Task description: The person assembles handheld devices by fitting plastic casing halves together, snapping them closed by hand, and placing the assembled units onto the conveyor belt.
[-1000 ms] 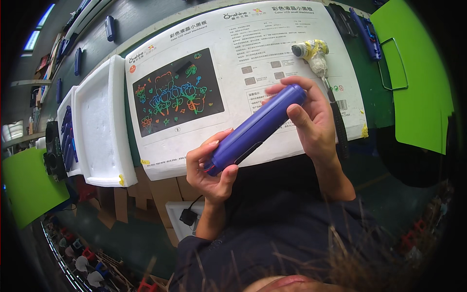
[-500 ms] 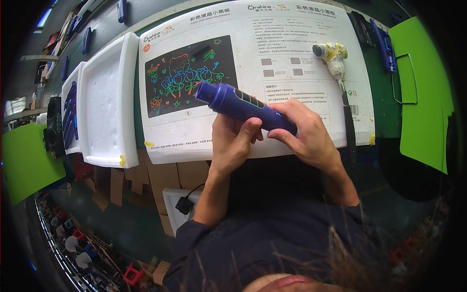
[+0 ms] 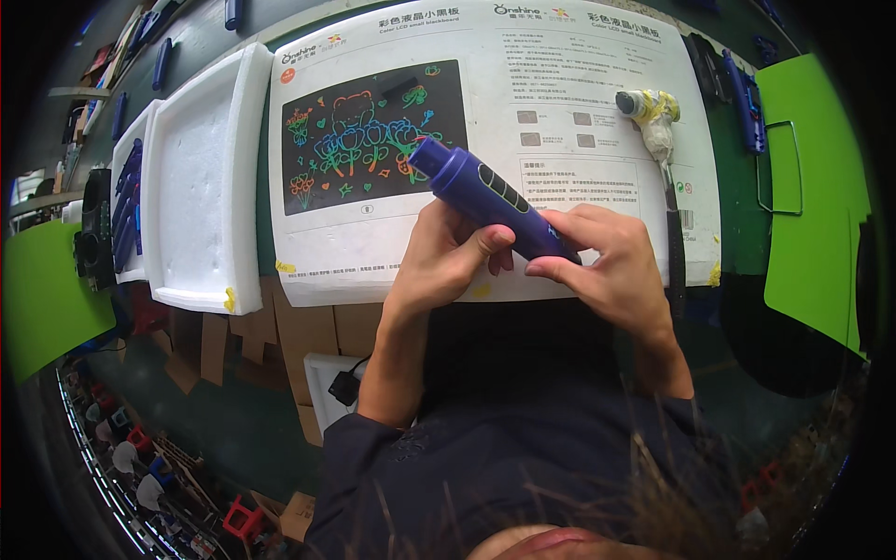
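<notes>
Both hands are wrapped around the blue tube [image 3: 495, 201] above the white sheet [image 3: 485, 149], left hand [image 3: 448, 257] underneath, right hand [image 3: 607, 271] pinching its 4 o'clock end. The 10 o'clock tip hangs free, so a loose pinch could let it tip onto the tabletop [image 3: 737, 215].

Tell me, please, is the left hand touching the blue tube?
Touching. The head view shows the left hand with its thumb pressed against the underside of the blue tube, which the right hand also grips.
</notes>
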`<action>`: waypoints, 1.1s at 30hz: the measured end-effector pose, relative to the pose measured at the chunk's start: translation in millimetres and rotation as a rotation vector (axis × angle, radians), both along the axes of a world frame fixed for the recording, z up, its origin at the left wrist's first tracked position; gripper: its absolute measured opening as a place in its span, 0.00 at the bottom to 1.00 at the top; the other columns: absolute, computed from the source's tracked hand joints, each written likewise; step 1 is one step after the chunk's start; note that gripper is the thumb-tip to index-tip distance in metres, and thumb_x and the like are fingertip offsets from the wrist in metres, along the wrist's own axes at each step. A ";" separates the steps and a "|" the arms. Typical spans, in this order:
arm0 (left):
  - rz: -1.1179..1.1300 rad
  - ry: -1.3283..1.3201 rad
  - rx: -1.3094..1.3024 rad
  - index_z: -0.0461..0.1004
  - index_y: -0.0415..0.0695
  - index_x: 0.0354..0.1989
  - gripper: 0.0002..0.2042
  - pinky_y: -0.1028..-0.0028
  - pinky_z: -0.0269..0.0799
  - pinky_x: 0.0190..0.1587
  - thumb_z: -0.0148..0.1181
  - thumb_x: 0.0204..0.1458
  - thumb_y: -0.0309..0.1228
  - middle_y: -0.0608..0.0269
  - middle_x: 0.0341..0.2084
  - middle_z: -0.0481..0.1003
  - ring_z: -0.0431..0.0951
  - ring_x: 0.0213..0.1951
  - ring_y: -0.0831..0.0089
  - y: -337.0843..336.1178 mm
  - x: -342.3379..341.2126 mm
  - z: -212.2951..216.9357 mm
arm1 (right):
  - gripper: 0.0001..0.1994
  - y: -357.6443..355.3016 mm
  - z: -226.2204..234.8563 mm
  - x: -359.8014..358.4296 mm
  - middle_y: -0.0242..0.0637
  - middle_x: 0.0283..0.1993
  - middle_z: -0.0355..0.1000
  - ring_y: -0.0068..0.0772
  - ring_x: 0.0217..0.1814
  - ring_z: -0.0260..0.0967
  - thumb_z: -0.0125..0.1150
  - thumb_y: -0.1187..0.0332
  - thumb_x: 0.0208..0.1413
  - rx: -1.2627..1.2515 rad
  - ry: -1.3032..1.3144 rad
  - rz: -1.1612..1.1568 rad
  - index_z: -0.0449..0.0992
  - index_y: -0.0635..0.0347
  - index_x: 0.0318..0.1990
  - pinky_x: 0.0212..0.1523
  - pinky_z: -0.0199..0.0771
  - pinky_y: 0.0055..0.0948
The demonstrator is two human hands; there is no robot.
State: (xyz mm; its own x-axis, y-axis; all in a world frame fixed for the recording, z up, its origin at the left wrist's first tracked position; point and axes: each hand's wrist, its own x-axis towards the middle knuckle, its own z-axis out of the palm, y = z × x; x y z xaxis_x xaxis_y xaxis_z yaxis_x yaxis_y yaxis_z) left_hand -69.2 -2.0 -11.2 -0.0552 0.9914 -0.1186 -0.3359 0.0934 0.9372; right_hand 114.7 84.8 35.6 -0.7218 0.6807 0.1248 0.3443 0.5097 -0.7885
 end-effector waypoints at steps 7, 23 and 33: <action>0.165 -0.120 0.038 0.70 0.34 0.42 0.13 0.77 0.71 0.26 0.64 0.53 0.27 0.58 0.29 0.76 0.76 0.25 0.76 7.5 7.9 2.1 | 0.22 -3.7 0.0 -5.7 0.43 0.37 0.77 0.40 0.37 0.75 0.73 0.72 0.39 0.038 -0.082 -0.048 0.78 0.64 0.46 0.40 0.73 0.30; 0.009 -0.121 0.077 0.66 0.34 0.51 0.17 0.75 0.72 0.33 0.60 0.54 0.23 0.54 0.35 0.78 0.77 0.32 0.74 3.1 1.9 3.2 | 0.19 16.1 16.1 9.9 0.39 0.29 0.75 0.24 0.32 0.72 0.72 0.70 0.45 -0.242 0.062 -0.005 0.79 0.66 0.46 0.34 0.71 0.24; 0.367 -0.522 0.129 0.38 0.42 0.65 0.29 0.70 0.72 0.47 0.45 0.59 0.20 0.55 0.45 0.70 0.75 0.46 0.68 8.7 39.1 26.7 | 0.19 -3.3 4.0 1.9 0.37 0.48 0.70 0.22 0.43 0.67 0.61 0.64 0.59 -0.576 0.385 -0.050 0.73 0.68 0.54 0.40 0.67 0.20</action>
